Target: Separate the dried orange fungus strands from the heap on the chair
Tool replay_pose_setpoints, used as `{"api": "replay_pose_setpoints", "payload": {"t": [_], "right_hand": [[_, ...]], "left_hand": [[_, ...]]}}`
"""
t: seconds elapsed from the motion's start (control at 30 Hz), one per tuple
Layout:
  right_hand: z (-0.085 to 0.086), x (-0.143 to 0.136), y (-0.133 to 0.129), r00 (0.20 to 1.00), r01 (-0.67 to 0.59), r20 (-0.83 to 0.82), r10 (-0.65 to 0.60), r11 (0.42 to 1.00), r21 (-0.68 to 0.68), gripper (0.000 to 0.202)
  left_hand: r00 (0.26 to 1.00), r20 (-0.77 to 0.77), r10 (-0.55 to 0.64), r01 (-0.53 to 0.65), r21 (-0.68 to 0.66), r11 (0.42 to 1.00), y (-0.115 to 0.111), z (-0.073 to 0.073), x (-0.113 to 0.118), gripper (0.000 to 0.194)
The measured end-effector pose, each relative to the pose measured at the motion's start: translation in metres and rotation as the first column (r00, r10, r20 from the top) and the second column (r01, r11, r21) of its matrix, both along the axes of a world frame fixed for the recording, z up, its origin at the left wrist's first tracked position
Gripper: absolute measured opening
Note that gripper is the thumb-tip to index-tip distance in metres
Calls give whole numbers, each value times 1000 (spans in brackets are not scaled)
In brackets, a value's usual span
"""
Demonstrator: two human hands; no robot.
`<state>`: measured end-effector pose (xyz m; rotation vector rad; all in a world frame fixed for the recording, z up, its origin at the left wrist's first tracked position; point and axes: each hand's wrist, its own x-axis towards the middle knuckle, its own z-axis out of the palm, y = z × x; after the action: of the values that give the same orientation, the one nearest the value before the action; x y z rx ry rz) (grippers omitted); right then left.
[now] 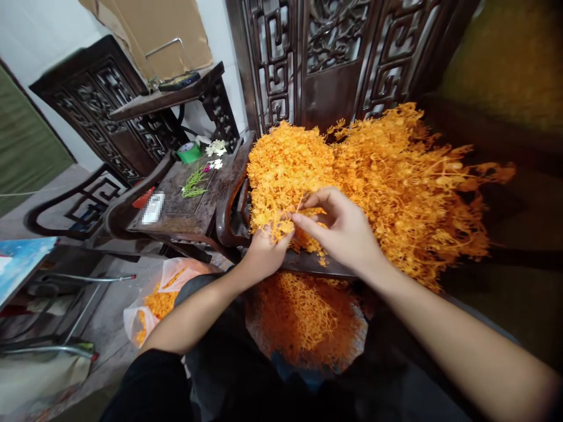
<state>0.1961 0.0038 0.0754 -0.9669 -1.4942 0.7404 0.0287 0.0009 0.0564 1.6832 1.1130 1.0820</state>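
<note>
A large heap of orange artificial flower sprigs (387, 176) lies on a dark wooden bench in front of a carved backrest. At the heap's near left edge, my left hand (268, 252) has its fingers closed on an orange sprig (278, 225). My right hand (338, 225) meets it from the right, thumb and index finger pinched on a thin part of an orange sprig. Below both hands stands a container (303, 322) holding more loose orange pieces.
On a wooden chair seat (189, 199) at the left lie green tape (189, 152), green stems (194, 183) and white flowers (215, 148). A plastic bag (176, 275) with orange pieces is on the floor. Farther left stands a blue-topped folding table (21, 264).
</note>
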Motion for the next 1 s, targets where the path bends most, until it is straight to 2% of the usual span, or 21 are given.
{"api": "replay_pose_setpoints", "payload": {"t": [0.07,0.13,0.23,0.3,0.37,0.47,0.6,0.63,0.7,0.77,0.83,0.87,0.93,1.0], "right_hand": [[3,4,2,995,95,-18,-94,991,99,22],[5,7,4,975,215,-97,-200,958,190,25],[3,10,8,933,310,-246,-264,935,170,25],[-3,9,10,930,222,-307,-203,974,30,31],[-8,6,11,940,5,-336,-48,992,-129,44],[-9,2,7,911,-287,-367,190,930,-230,53],[-1,-3,1,889,-412,-328,319,870,-270,53],[0,-4,2,896,-407,-306,322,871,-275,52],[-2,-5,6,928,-328,-269,259,910,-256,54],[-6,-4,12,958,-181,-262,120,958,-222,63],[-10,-1,20,962,-45,-271,-16,975,-216,72],[-11,0,23,958,6,-278,-68,976,-217,71],[-10,3,29,949,71,-287,-132,975,-212,58],[-5,4,35,942,83,-301,-146,974,-212,48]], "left_hand": [[998,51,45,-49,87,995,2,0,2,21],[989,132,66,-81,108,991,4,1,1,27],[958,284,24,-37,42,998,6,1,-1,30],[924,382,-13,28,-34,999,6,-1,-2,32],[894,448,-12,66,-106,992,6,-3,0,35],[881,472,17,108,-236,966,2,-4,8,36],[918,397,-7,141,-309,941,-3,-3,18,27],[931,364,-19,143,-315,938,-4,-3,19,24],[953,299,-46,155,-352,923,-6,-3,21,24],[966,246,-74,170,-394,903,-7,-4,21,30],[975,201,-95,171,-405,898,-8,-7,20,37],[978,181,-106,173,-407,897,-9,-9,19,40],[978,154,-141,194,-421,886,-11,-12,17,47],[975,139,-171,216,-442,871,-13,-12,17,51]]}}
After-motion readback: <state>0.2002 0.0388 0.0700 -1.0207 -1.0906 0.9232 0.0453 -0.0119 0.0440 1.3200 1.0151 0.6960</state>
